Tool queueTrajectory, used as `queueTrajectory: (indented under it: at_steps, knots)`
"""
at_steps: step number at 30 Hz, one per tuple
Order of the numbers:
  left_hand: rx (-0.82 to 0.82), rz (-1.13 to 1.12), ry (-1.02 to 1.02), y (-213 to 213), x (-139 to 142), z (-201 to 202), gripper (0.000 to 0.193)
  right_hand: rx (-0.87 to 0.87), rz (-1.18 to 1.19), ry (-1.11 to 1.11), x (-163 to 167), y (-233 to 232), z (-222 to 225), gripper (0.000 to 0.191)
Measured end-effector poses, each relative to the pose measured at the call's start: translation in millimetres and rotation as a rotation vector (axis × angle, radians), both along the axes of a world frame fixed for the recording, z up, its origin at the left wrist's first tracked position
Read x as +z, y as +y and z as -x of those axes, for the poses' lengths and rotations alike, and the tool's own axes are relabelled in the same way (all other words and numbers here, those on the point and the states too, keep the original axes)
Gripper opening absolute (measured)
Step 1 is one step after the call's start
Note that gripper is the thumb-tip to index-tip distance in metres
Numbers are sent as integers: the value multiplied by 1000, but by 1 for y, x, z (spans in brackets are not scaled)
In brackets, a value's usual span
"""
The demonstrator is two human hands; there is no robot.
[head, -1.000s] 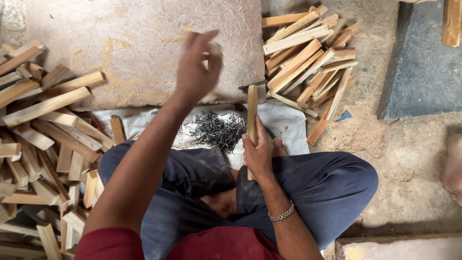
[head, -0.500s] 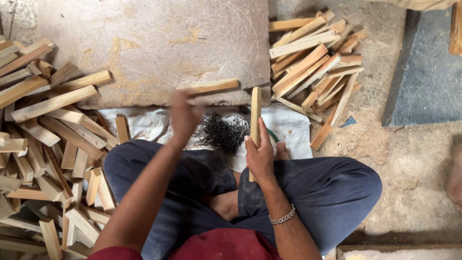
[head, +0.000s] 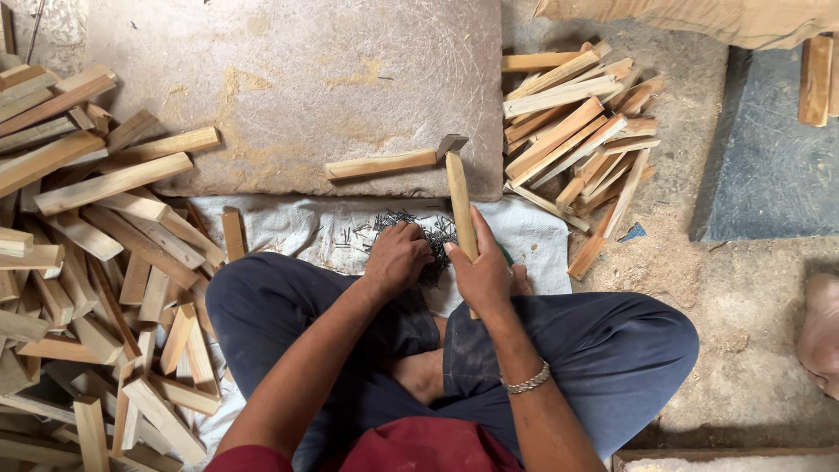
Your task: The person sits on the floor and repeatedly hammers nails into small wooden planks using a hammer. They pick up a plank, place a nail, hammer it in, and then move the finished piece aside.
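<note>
I sit cross-legged on the ground. My right hand (head: 483, 274) grips the wooden handle of a hammer (head: 458, 190), whose metal head rests on the edge of a flat stone slab (head: 288, 79). A short wooden stick (head: 381, 163) lies on the slab just left of the hammer head. My left hand (head: 398, 254) is down in a heap of small dark nails (head: 428, 234) on a white sack cloth (head: 297, 229) in front of my knees. Its fingers are curled into the nails, and what they hold is hidden.
A big pile of cut wooden sticks (head: 87, 262) fills the left side. A stack of similar sticks (head: 577, 131) lies right of the slab. A dark grey mat (head: 769, 157) is at the far right, and another person's foot (head: 821, 332) shows at the right edge.
My left hand was raised over the slab, came down as a stick landed on the slab, and now reaches into the nails. The hammer has tilted forward onto the slab edge.
</note>
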State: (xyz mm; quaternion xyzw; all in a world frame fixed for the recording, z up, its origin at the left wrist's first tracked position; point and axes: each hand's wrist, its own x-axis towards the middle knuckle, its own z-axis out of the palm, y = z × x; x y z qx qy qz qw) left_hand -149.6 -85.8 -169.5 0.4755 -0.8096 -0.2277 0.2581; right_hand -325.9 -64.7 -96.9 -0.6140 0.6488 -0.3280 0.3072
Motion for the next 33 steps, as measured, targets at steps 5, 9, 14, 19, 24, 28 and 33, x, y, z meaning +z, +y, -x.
queueTrajectory:
  at_steps: [5, 9, 14, 19, 24, 28, 33]
  knots:
    - [70, -60, 158, 3, 3, 0, 7, -165, -427, -285, 19, 11, 3, 77]
    - [178, -176, 298, 3, 1, 3, 12, -174, -412, -429, 31, 15, 3, 77]
    - [382, -541, 537, -13, -5, 3, 14, -203, -470, -489, 35, 13, 5, 78]
    - [417, -367, 470, -66, -7, -1, 10, -224, -483, -613, 29, 12, 7, 78]
    - [309, -30, 338, -117, -2, 7, 19, -248, -494, -687, 26, 10, 9, 76]
    - [286, 19, 315, -131, 0, 12, 14, -233, -493, -723, 25, 10, 12, 76]
    - [302, 41, 255, -133, -9, 14, 7, -228, -505, -755, 29, 9, 11, 76]
